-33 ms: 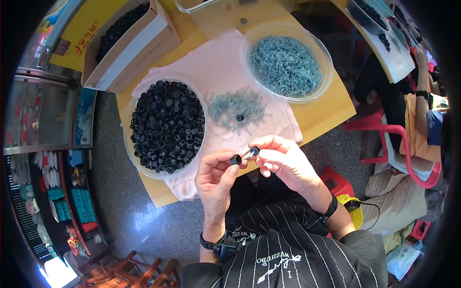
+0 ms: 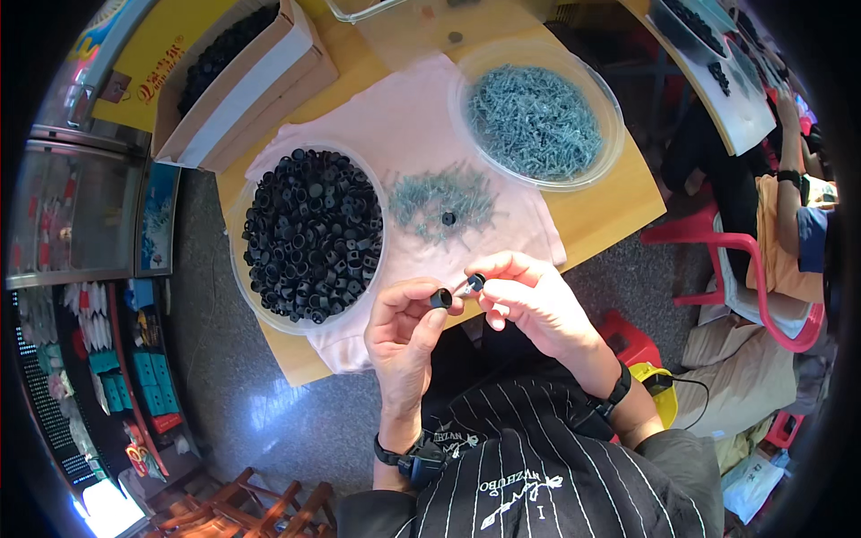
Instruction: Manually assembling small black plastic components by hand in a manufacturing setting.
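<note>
My left hand (image 2: 401, 336) pinches a small hollow black plastic cap (image 2: 440, 298) between thumb and fingers, its open end showing. In the fingertips of my right hand (image 2: 529, 300) is another small black plastic piece (image 2: 476, 282), with something pale beside it that I cannot make out. Both hands meet just over the table's near edge, the two pieces close together. Beyond them, a loose heap of clear plastic pieces (image 2: 439, 199) lies on a pink cloth (image 2: 368, 117), with one black cap (image 2: 448, 219) on top.
To the left stands a round clear tub (image 2: 235, 260) full of black caps. Another tub (image 2: 615, 134), at the far right, holds clear plastic pieces. A cardboard box (image 2: 260, 94) of black parts sits far left. Right of the table are a red chair (image 2: 762, 282) and another person (image 2: 789, 211).
</note>
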Demonstrator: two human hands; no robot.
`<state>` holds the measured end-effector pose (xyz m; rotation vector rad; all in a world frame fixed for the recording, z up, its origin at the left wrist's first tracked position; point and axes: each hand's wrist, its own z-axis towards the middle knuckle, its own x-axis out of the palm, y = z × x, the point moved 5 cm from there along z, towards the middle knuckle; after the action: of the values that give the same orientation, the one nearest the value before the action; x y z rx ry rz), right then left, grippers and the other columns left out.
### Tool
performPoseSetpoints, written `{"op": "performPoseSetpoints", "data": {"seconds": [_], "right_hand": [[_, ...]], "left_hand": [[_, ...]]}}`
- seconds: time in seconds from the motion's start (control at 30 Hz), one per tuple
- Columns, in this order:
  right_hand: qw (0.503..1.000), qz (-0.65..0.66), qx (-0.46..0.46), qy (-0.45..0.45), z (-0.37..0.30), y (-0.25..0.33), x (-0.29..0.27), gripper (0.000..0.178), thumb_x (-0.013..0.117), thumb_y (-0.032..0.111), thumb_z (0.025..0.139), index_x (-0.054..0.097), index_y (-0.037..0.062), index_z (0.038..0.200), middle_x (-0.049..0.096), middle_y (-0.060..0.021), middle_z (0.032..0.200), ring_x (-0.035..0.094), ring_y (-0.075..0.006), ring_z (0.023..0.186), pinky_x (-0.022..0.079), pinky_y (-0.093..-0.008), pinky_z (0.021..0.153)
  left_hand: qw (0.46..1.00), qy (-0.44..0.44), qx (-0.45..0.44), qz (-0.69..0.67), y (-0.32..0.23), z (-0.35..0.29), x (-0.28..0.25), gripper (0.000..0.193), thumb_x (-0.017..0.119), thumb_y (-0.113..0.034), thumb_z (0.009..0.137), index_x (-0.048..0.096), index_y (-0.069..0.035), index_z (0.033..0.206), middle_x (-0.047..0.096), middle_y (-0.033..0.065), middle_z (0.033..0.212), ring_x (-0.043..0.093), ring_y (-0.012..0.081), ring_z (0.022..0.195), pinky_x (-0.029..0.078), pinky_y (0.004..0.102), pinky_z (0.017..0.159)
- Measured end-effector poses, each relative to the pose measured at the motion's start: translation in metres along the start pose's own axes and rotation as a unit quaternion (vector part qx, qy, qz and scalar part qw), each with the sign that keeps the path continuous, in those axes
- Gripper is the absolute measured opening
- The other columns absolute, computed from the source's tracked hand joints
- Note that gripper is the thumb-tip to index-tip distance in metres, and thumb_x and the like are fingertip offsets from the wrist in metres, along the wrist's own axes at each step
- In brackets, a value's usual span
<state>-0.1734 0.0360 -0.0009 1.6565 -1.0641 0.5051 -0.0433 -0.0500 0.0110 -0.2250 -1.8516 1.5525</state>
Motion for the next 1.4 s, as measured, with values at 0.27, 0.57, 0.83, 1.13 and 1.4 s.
{"op": "performPoseSetpoints", "data": {"seconds": [0.27,0.57,0.83,1.13,1.4], "right_hand": [[0.937,-0.282,-0.207,-0.009,-0.010,0.017,0.029,0.025,0.067,0.002,0.086,0.064,-0.0007,0.111,0.066,-0.0064,0.100,0.066,-0.0130,0.090,0.056,-0.0245,0.075],[0.820,-0.481,-0.311,-0.027,-0.015,0.023,0.049,0.032,0.070,0.001,0.080,0.066,0.0037,0.112,0.067,-0.0068,0.093,0.066,-0.0132,0.076,0.053,-0.0241,0.064],[0.793,-0.495,-0.352,-0.036,-0.015,0.023,0.051,0.030,0.070,0.003,0.080,0.065,0.0031,0.109,0.066,-0.0078,0.091,0.065,-0.0193,0.076,0.053,-0.0267,0.065],[0.771,-0.521,-0.364,-0.038,-0.016,0.025,0.049,0.028,0.070,0.003,0.079,0.064,0.0022,0.107,0.066,-0.0090,0.092,0.066,-0.0225,0.080,0.054,-0.0295,0.069],[0.728,-0.540,-0.421,-0.030,-0.017,0.024,0.049,0.026,0.069,0.000,0.079,0.066,0.0004,0.105,0.065,-0.0107,0.100,0.066,-0.0247,0.087,0.054,-0.0309,0.075]], "left_hand": [[0.990,-0.010,-0.018,-0.141,0.008,-0.001,-0.006,0.024,0.064,-0.002,0.088,0.057,0.001,0.110,0.064,0.0132,0.106,0.063,0.0179,0.093,0.052,0.0321,0.087],[0.994,-0.033,0.007,-0.105,0.012,-0.006,-0.019,0.027,0.067,-0.002,0.086,0.057,-0.001,0.111,0.063,0.0144,0.112,0.061,0.0189,0.103,0.052,0.0328,0.091],[0.996,-0.026,0.017,-0.084,0.010,-0.006,-0.019,0.027,0.067,0.000,0.085,0.058,0.000,0.111,0.063,0.0143,0.113,0.061,0.0184,0.103,0.049,0.0304,0.094],[0.999,-0.024,0.037,-0.020,0.007,-0.005,-0.017,0.029,0.068,0.001,0.084,0.059,0.000,0.112,0.063,0.0112,0.113,0.061,0.0167,0.103,0.048,0.0294,0.095],[0.998,-0.033,0.043,-0.025,0.007,-0.004,-0.015,0.028,0.068,0.006,0.082,0.062,0.000,0.109,0.063,0.0132,0.115,0.062,0.0186,0.104,0.048,0.0304,0.095]]}}
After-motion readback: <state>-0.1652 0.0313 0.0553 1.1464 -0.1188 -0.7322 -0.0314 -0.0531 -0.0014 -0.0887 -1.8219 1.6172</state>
